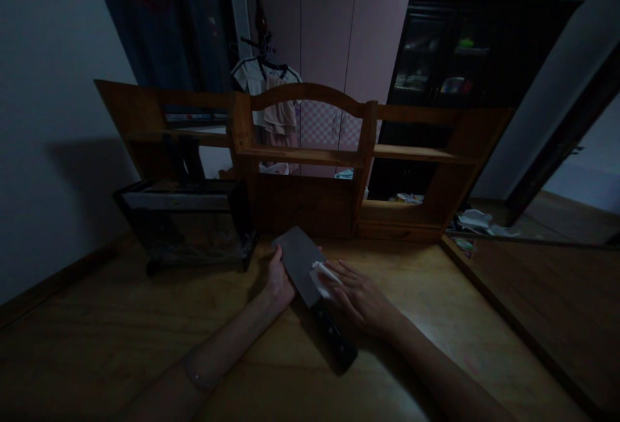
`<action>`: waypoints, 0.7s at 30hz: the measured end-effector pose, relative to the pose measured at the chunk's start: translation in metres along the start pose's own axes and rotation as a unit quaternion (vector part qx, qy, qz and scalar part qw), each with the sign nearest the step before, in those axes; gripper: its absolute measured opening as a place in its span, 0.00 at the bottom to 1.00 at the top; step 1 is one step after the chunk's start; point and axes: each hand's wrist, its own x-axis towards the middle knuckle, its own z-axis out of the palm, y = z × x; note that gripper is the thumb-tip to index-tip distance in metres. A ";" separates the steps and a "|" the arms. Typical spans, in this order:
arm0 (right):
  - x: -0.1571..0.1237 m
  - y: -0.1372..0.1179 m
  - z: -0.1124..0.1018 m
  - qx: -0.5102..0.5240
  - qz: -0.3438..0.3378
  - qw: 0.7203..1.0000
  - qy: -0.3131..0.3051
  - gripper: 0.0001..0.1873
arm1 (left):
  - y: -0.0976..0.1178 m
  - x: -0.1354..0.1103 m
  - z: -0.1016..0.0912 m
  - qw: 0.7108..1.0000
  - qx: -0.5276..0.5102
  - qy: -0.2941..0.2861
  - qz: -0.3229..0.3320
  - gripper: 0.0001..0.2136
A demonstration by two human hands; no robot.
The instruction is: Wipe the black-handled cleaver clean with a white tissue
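A broad steel cleaver with a black riveted handle (310, 273) lies flat on the pale wooden desk (145, 331), just above the centre of the view; its blade points toward 11 o'clock and its handle toward 5 o'clock. The left hand (279, 280) sits at the blade's 9 o'clock side, curled and clamped on the blade's long edge, though the dim light hides how far the fingers wrap under. The right hand (361, 296) lies at the blade's 3 o'clock side, palm down with fingers stretched out and apart, pressing a small crumpled white cloth (323, 278) flat against the blade near where it meets the handle; the cloth is pinned under the fingertips, not gripped. A thin band (196, 373) circles the left wrist.

At 12 o'clock from the cleaver stands a brown wooden shelf unit with an arched top (310, 157), touching the desk's far edge; at 10 o'clock, just beside it, a black-framed glass box (186, 221). Beyond the shelf stand a pink wardrobe (329, 41), pale clothes on a hanger (271, 105) and, toward 2 o'clock, a dark glass-fronted cabinet (450, 66); white papers (477, 221) lie at 3 o'clock.
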 end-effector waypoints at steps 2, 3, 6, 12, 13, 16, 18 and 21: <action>-0.001 0.002 0.002 -0.003 0.003 1.000 0.008 0.26 | 0.001 0.001 0.000 1.000 0.004 -0.001 -0.008 0.32; -0.001 0.003 0.003 -0.005 0.006 1.000 0.010 0.25 | 0.002 0.001 0.000 1.000 0.008 0.002 -0.010 0.32; -0.001 0.006 0.005 -0.016 0.016 1.000 0.015 0.25 | 0.001 0.002 -0.002 1.000 0.019 0.000 -0.008 0.32; -0.001 0.012 0.010 -0.035 0.050 0.997 0.055 0.24 | 0.000 0.003 -0.002 1.000 0.019 -0.008 -0.011 0.32; -0.001 0.013 0.012 -0.036 0.058 0.996 0.065 0.24 | 0.000 0.002 0.000 1.000 0.022 0.000 -0.015 0.32; 0.000 0.016 0.014 -0.038 0.076 0.993 0.080 0.25 | 0.001 0.001 0.005 0.999 0.026 0.027 -0.030 0.30; 0.000 0.015 0.013 -0.029 0.082 0.993 0.078 0.25 | 0.001 0.002 0.005 0.998 0.021 0.044 -0.036 0.27; 0.002 0.007 0.009 0.005 0.074 0.996 0.059 0.25 | 0.000 0.005 0.002 0.998 0.010 0.044 -0.042 0.27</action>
